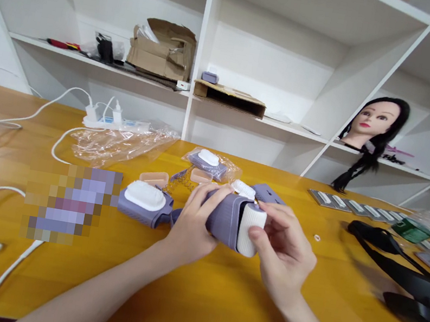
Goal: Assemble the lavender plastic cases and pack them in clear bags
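My left hand (193,229) is wrapped round a purple-grey plastic housing (225,222) above the table. At the housing's right end sits a white ribbed piece (250,232), which my right hand (289,258) pinches between thumb and fingers. A dark gap shows between the two parts along one edge. Just left of my left hand lies a purple part with a white bristled pad (145,196). Behind my hands are a white bristled piece (243,189), a purple plate with slots (269,194) and two peach-coloured shallow pieces (154,178).
A bagged purple-and-white part (209,159) lies farther back. On the left are a clear plastic bag (127,141), a power strip (116,122) and white cables. Black straps (396,263), a bottle (421,223) and several grey flat blocks (330,200) occupy the right. Shelves (299,125) stand behind.
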Tool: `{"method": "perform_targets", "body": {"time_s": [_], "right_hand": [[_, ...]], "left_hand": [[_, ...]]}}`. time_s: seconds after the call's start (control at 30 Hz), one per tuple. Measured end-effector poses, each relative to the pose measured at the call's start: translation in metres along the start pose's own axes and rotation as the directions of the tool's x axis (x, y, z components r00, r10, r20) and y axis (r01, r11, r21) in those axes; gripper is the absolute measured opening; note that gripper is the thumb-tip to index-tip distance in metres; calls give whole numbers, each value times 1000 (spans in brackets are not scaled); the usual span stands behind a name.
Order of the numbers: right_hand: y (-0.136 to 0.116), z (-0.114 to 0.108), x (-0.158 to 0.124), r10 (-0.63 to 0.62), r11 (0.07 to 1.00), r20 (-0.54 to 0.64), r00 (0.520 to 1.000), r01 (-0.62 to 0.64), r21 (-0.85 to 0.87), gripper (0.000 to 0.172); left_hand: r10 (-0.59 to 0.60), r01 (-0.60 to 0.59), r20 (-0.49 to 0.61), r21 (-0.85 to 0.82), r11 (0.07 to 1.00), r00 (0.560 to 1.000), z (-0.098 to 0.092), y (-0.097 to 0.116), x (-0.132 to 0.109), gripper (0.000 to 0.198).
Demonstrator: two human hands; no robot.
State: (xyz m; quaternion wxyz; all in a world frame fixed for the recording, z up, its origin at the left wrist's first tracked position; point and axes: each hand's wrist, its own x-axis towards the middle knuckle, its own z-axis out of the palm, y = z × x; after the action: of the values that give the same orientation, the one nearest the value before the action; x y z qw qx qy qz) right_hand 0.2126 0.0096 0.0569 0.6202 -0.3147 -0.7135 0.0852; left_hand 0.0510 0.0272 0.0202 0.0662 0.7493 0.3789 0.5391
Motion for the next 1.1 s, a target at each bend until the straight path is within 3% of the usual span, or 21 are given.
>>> {"method": "perform_targets", "body": {"time_s": [0.17,0.33,0.53,0.77,0.93,1.0,1.1], "right_hand": [[2,2,-4,-141,987,-7,990,140,-80,35],[1,9,-9,-359,919,-15,933,351,-181,50],[-2,14,-9,-459,846,-36,888,424,-324,54],[1,18,-8,-440,876,-61,896,413,-249,46],[1,17,-8,-518,837,-36,855,498,-225,46],[1,17,-11,-475,870,-61,878,458,-180,51],[1,16,-14,-312,949,-64,948,306,-79,63]], "left_hand": [[36,-36,-15,-1,999,999,-4,1,0,78],[64,-63,-22,30,998,998,-5,-2,-1,73],[59,-56,-71,34,998,996,-1,0,-3,67],[58,-54,-108,38,998,992,3,3,-6,65],[125,-120,-140,41,992,982,2,2,-2,66],[168,-164,-147,41,986,975,1,1,-1,66],[208,-208,-137,18,978,968,0,0,-1,68]]}}
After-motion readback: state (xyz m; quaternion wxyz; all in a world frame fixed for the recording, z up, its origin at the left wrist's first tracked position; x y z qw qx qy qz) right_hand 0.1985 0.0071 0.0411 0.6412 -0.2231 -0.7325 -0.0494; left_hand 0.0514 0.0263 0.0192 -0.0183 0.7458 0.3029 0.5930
